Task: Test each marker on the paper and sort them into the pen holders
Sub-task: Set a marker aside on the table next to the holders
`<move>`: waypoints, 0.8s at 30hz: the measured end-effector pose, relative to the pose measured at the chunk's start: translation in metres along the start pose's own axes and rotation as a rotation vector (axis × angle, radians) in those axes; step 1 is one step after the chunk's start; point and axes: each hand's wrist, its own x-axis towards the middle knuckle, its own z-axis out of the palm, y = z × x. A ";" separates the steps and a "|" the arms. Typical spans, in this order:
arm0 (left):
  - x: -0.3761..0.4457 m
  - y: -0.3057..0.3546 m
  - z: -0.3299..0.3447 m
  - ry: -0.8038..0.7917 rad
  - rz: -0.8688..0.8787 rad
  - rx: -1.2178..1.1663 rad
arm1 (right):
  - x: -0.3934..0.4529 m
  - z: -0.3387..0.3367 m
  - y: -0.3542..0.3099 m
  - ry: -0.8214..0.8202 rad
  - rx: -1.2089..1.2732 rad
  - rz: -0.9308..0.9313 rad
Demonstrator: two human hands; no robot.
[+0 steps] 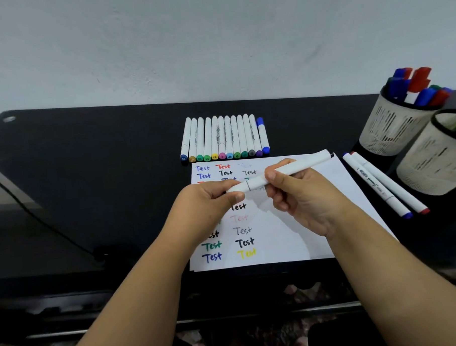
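Hands: your left hand [212,197] is pinching the cap end and your right hand [298,193] is gripping the barrel of the marker [287,170], above the paper [284,238].
Risk: tugging hard, you are risking a jerk that smears ink on the paper or your fingers.

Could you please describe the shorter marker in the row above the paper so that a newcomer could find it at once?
Start at the white paper on the black desk. Just beyond its far edge lies a row of markers side by side. The one wanted is the blue marker at the right end: shorter than the rest, with blue at both ends.
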 end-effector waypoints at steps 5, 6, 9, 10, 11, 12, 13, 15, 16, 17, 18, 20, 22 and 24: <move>-0.004 0.004 0.005 0.010 0.012 0.008 | -0.002 0.013 -0.001 0.210 0.062 -0.072; -0.006 0.003 0.005 0.024 -0.001 0.003 | -0.003 0.014 -0.002 0.253 0.106 -0.099; -0.013 0.002 0.002 0.061 -0.021 0.015 | -0.009 0.013 -0.009 0.401 0.147 -0.190; -0.017 0.003 0.000 0.064 -0.017 0.023 | -0.012 0.012 -0.012 0.434 0.058 -0.231; -0.020 0.004 -0.001 0.063 -0.014 0.027 | -0.015 0.012 -0.013 0.439 -0.090 -0.280; -0.024 0.005 -0.002 0.060 -0.008 0.032 | -0.019 0.012 -0.014 0.412 -0.294 -0.344; -0.028 0.007 -0.003 0.057 0.002 0.041 | -0.023 0.014 -0.015 0.360 -0.534 -0.414; -0.032 0.012 -0.005 0.052 0.015 0.029 | -0.027 0.018 -0.012 0.260 -0.958 -0.556; -0.035 0.015 -0.005 0.048 0.022 0.014 | -0.029 0.019 -0.010 0.224 -1.088 -0.619; -0.039 0.019 -0.006 0.040 0.028 0.011 | -0.033 0.020 -0.009 0.206 -1.175 -0.669; -0.042 0.023 -0.005 0.033 0.033 0.025 | -0.037 0.020 -0.008 0.201 -1.234 -0.717; -0.047 0.031 -0.004 0.003 0.044 0.052 | -0.042 0.018 -0.011 0.200 -1.341 -0.786; -0.051 0.035 -0.002 -0.041 0.065 0.036 | -0.043 0.015 -0.011 0.229 -1.416 -0.802; -0.054 0.041 0.004 -0.094 0.101 0.024 | -0.051 0.005 -0.015 0.293 -1.449 -0.771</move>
